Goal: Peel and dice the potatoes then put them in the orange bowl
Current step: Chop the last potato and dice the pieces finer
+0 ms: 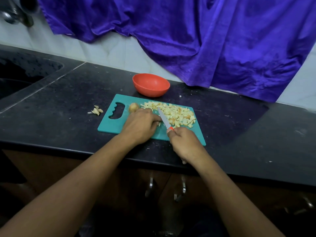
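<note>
Gripping knife [163, 119], right fingers [171, 134] curled tight; left fingers [156, 119] curled over potato piece [159, 124].

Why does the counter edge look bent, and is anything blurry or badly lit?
Head view: the wide-angle lens bows the counter edge; light is dim, fading to near-black over the cabinets below; the tap at top left is blurred; the diced potato, knife and orange bowl are fairly sharp, with no strong glare.
</note>
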A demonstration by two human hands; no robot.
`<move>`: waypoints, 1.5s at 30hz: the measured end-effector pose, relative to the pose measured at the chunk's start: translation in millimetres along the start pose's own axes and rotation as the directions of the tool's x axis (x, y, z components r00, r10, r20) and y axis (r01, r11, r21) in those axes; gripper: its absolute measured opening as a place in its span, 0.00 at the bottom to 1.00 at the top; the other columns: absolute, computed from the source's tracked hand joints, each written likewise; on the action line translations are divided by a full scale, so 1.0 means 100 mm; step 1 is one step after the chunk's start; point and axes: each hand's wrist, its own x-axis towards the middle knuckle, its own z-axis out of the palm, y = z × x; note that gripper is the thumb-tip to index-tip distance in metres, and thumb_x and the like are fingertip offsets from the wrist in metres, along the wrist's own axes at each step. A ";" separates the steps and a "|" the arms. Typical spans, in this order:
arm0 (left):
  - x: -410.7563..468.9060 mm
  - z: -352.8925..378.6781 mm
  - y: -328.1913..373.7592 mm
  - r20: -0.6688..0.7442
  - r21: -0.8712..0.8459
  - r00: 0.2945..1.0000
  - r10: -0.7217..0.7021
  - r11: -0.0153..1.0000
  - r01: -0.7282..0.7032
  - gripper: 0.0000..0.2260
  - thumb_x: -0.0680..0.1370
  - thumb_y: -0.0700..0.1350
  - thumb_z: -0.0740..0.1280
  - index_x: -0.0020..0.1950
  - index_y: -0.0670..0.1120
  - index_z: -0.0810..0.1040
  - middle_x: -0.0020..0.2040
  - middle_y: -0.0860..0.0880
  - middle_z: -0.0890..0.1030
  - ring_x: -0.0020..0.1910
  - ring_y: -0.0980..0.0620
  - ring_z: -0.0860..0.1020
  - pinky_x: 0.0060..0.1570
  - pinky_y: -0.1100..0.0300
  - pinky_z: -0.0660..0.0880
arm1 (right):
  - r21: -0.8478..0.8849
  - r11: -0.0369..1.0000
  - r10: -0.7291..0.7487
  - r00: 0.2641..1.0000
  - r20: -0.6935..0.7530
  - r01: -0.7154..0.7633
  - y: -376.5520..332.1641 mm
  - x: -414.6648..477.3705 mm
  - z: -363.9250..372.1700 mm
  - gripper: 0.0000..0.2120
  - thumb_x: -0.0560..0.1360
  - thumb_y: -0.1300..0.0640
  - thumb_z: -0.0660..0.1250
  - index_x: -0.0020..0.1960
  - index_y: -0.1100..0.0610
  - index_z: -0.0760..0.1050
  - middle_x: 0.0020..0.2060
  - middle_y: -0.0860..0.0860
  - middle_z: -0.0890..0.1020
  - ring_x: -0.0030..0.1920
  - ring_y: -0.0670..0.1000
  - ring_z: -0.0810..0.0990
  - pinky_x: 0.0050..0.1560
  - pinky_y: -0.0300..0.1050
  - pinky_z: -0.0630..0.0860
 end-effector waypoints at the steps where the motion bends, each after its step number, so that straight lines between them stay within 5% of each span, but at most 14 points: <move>1: -0.02 -0.01 -0.02 -0.042 -0.045 0.999 -0.028 0.999 0.026 0.10 0.81 0.48 0.66 0.59 0.55 0.84 0.49 0.50 0.80 0.54 0.47 0.77 0.54 0.47 0.76 | -0.006 1.000 -0.001 1.000 0.002 0.001 0.00 0.00 0.00 0.19 0.85 0.42 0.55 0.46 0.54 0.76 0.38 0.52 0.79 0.33 0.52 0.80 0.26 0.44 0.76; 7: -0.17 -0.17 -0.39 -0.232 -0.084 0.928 -0.292 0.956 0.280 0.08 0.78 0.46 0.72 0.57 0.52 0.84 0.52 0.51 0.80 0.55 0.48 0.77 0.54 0.50 0.76 | -0.063 0.998 -0.020 1.000 0.023 0.022 -0.02 0.02 0.03 0.19 0.85 0.41 0.56 0.48 0.52 0.76 0.41 0.51 0.80 0.40 0.52 0.81 0.44 0.57 0.83; 15: -0.17 -0.16 -0.36 -0.165 0.086 0.954 -0.249 0.960 0.265 0.14 0.81 0.51 0.68 0.65 0.50 0.82 0.58 0.47 0.80 0.59 0.45 0.76 0.55 0.47 0.75 | -0.119 0.992 -0.040 0.999 0.030 0.044 -0.02 0.02 0.04 0.18 0.85 0.43 0.56 0.48 0.53 0.76 0.41 0.52 0.79 0.40 0.51 0.80 0.39 0.51 0.79; 20: -0.19 -0.17 -0.37 -0.156 0.039 0.958 -0.241 0.968 0.249 0.10 0.80 0.51 0.70 0.60 0.51 0.84 0.56 0.48 0.79 0.58 0.46 0.76 0.56 0.49 0.75 | -0.139 0.989 -0.042 0.998 0.044 0.047 -0.05 0.01 0.03 0.18 0.85 0.43 0.57 0.48 0.53 0.76 0.41 0.52 0.79 0.40 0.50 0.79 0.37 0.48 0.74; 28: -0.25 -0.19 -0.34 -0.176 -0.069 0.955 -0.237 0.971 0.228 0.06 0.76 0.55 0.75 0.49 0.55 0.84 0.47 0.57 0.81 0.49 0.54 0.78 0.47 0.54 0.76 | -0.210 0.978 0.025 0.983 0.179 0.013 -0.20 0.01 -0.06 0.17 0.85 0.43 0.56 0.54 0.53 0.76 0.44 0.54 0.80 0.36 0.52 0.83 0.33 0.48 0.83; 33: -0.26 -0.18 -0.35 -0.144 -0.139 0.960 -0.242 0.965 0.223 0.04 0.75 0.52 0.76 0.47 0.56 0.85 0.46 0.56 0.83 0.47 0.53 0.79 0.49 0.52 0.78 | -0.367 0.927 -0.016 0.985 0.174 0.080 -0.43 0.04 -0.14 0.14 0.84 0.45 0.57 0.50 0.54 0.74 0.44 0.52 0.78 0.43 0.53 0.79 0.44 0.51 0.80; 40: -0.28 -0.15 -0.42 -0.130 -0.184 0.961 -0.242 0.959 0.217 0.04 0.75 0.49 0.77 0.48 0.57 0.87 0.47 0.56 0.85 0.47 0.53 0.80 0.51 0.49 0.79 | -0.566 0.812 -0.027 0.979 0.200 0.138 -0.85 0.07 -0.16 0.06 0.80 0.53 0.60 0.52 0.54 0.73 0.40 0.50 0.73 0.44 0.53 0.76 0.44 0.47 0.72; 45: -0.29 -0.14 -0.42 -0.147 -0.186 0.955 -0.258 0.955 0.229 0.04 0.75 0.48 0.76 0.48 0.57 0.87 0.47 0.56 0.85 0.49 0.54 0.80 0.52 0.50 0.79 | -0.525 0.844 -0.029 0.987 0.159 0.109 -0.68 -0.10 0.09 0.13 0.83 0.50 0.60 0.61 0.56 0.76 0.50 0.53 0.78 0.52 0.55 0.79 0.49 0.52 0.76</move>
